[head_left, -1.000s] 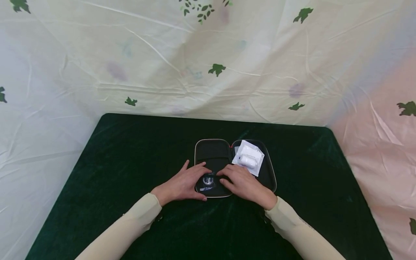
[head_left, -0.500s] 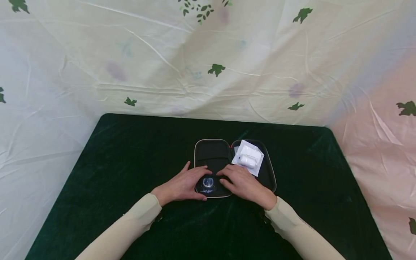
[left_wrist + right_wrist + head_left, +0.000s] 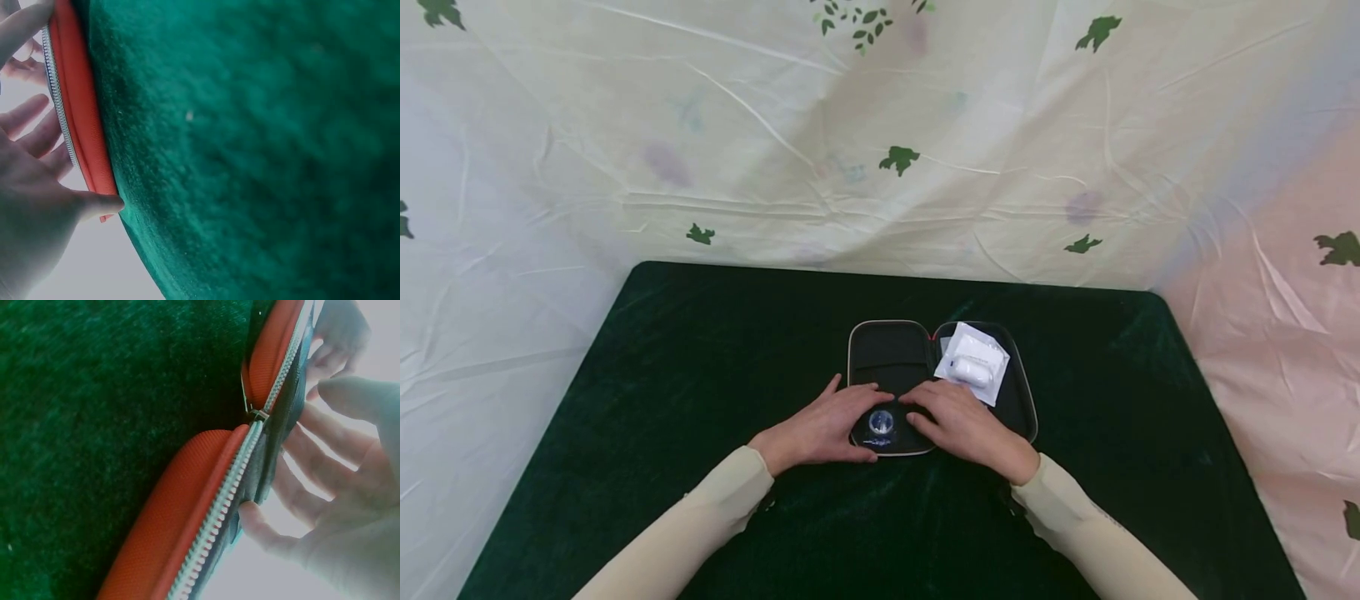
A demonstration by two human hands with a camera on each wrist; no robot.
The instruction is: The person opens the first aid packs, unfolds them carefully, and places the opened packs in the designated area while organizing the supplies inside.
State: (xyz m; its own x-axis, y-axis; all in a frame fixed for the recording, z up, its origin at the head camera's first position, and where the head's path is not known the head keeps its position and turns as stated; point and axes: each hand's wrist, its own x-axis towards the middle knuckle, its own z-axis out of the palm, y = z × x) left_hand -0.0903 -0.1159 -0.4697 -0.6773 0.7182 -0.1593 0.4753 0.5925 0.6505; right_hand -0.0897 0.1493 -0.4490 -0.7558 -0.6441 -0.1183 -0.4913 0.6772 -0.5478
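An unzipped case (image 3: 891,343), black inside and red outside, lies spread on the table. In its left half sits a small clear packet (image 3: 881,422) with something round in it, its kind too small to tell. My left hand (image 3: 820,423) lies over that half's left side, fingers extended beyond the packet and thumb at the near edge, beside the red shell (image 3: 80,106). My right hand (image 3: 964,423) rests over the middle of the case, fingertips bent down next to the packet. What those fingertips touch is partly hidden. White packets (image 3: 976,362) lie in the right half.
Dark green velvet cloth (image 3: 715,350) covers the table around the case. A pale curtain (image 3: 790,167) with green leaf prints hangs behind and at both sides. The case's zipper (image 3: 215,519) runs along its rim.
The packet's round content now shows as a clearer ring, its glare shifted. My left fingertips have edged slightly right and nearer. My right hand has stayed in place.
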